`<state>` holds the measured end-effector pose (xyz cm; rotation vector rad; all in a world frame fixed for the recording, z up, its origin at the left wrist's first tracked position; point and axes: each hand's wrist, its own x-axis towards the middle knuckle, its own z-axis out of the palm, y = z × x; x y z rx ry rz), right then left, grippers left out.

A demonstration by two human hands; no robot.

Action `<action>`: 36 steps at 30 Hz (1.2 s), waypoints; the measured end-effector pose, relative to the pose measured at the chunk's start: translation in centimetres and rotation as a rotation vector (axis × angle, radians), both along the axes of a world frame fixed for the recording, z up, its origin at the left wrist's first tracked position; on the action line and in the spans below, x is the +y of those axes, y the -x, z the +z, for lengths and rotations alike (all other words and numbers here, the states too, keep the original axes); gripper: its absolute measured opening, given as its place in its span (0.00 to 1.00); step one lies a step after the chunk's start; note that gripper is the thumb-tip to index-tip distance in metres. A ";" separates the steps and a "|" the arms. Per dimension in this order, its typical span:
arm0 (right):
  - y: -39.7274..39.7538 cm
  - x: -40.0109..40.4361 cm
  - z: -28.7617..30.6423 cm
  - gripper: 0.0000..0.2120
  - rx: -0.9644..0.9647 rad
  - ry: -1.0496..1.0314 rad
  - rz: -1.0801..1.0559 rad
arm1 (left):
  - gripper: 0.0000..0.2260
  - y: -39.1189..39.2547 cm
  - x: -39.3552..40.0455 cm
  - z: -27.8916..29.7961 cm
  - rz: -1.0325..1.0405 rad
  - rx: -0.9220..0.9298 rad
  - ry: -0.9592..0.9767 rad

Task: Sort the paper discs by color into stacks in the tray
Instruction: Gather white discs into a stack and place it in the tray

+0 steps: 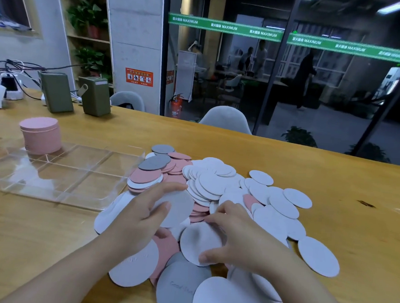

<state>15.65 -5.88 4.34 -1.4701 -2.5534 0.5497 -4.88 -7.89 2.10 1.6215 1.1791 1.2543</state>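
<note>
A loose heap of paper discs (pixel 218 187) in white, pink and grey covers the middle of the wooden table. Left of it lies a clear tray (pixel 59 178) with several compartments and no discs inside. My left hand (pixel 141 215) holds a large white disc (pixel 179 208), thumb on its face and fingers along its upper edge. My right hand (pixel 233 240) pinches another white disc (pixel 200 242) between thumb and fingers, just above a big grey disc (pixel 181 286). Pink discs (pixel 143 177) show near the tray's right edge.
A pink round tin (pixel 40 134) stands at the tray's far left corner. Two olive-green boxes (pixel 94 95) and a tangle of cables and chargers (pixel 8 85) sit at the table's back left. Grey chairs (pixel 224 120) stand behind the far edge.
</note>
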 end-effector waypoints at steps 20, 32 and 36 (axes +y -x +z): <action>0.5 0.9 -0.5 0.03 0.700 0.109 -0.112 | 0.16 -0.2 0.0 -0.1 -0.033 -0.038 0.039; 0.1 1.1 -0.2 0.09 0.582 -0.112 -0.111 | 0.31 -0.5 -0.4 0.0 -0.049 0.288 -0.154; -3.0 2.0 0.7 0.10 0.439 -0.199 -0.194 | 0.30 -0.2 -0.3 -0.2 -0.060 0.350 -0.195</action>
